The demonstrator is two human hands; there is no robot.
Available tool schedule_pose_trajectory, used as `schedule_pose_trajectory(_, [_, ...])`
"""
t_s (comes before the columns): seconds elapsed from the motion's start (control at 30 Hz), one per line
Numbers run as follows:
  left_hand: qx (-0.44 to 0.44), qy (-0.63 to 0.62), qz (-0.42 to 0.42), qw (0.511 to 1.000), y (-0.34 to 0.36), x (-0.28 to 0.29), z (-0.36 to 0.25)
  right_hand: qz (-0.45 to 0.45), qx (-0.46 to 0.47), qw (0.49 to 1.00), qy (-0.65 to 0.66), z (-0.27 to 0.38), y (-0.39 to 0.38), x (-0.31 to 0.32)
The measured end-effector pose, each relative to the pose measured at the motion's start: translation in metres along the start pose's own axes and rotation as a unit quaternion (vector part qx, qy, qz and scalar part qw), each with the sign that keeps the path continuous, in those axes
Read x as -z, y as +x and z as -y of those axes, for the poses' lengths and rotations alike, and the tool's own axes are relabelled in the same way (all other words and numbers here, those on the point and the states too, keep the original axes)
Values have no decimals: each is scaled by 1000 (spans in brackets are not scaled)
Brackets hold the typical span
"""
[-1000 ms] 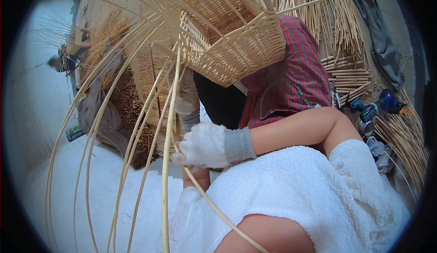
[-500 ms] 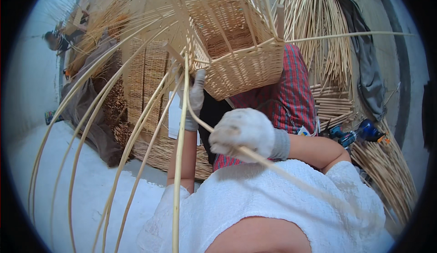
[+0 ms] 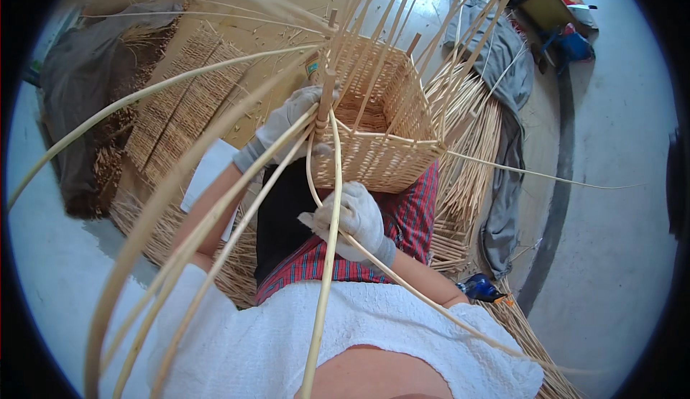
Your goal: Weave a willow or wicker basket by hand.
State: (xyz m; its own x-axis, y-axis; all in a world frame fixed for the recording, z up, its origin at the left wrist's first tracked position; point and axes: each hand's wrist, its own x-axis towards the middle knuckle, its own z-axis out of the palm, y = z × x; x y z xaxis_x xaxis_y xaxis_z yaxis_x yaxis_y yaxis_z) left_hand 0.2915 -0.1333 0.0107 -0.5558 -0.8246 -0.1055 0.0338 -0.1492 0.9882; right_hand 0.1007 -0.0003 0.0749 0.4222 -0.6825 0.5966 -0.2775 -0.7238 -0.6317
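Observation:
A woven wicker basket (image 3: 388, 159) with long upright and outward-bending rods rests at my lap, on red plaid cloth (image 3: 413, 212). My gloved left hand (image 3: 287, 122) grips its near left corner beside a wooden post (image 3: 328, 90), fingertips partly hidden behind the rods. Lower down, my gloved right hand (image 3: 351, 216) is closed on a pale rod (image 3: 402, 284) that curves from that corner toward the lower right. Another thick rod (image 3: 325, 280) runs straight down past it.
Woven panels (image 3: 172, 101) and dark crumpled cloth (image 3: 79, 90) lie at left. Cane bundles (image 3: 467, 147) and grey cloth (image 3: 503, 241) lie at right, with a blue-black power tool (image 3: 478, 288) lower down. Assorted objects (image 3: 546, 18) sit at the upper right.
The view has shifted, with the basket now lower in it. My right hand has risen toward the basket with the rod, and my left hand shows more fully at the corner.

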Motion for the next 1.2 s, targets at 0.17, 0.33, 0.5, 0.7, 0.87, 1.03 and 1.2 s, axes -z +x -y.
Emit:
schedule_pose_trajectory(0.17, [-366,380,77,846,22,21,-47,-40,7,997,-72,-7,-13,-3])
schedule_pose_trajectory(0.33, [-65,150,199,966,40,24,-38,-57,-15,996,-71,-6,-10,7])
schedule_pose_trajectory(0.5, [-198,291,175,919,42,32,-24,-180,-52,977,-99,-27,-27,19])
schedule_pose_trajectory(0.7, [-92,210,166,959,35,27,-27,-354,-360,844,179,-121,-36,29])
schedule_pose_trajectory(0.87, [-109,80,48,990,11,5,3,-331,-420,813,229,-110,-20,32])
schedule_pose_trajectory(1.03, [-287,198,-198,916,12,-41,22,-308,-419,836,175,-111,-20,37])
schedule_pose_trajectory(1.2, [-266,101,-258,923,14,-55,34,-315,-396,845,175,-106,-13,34])
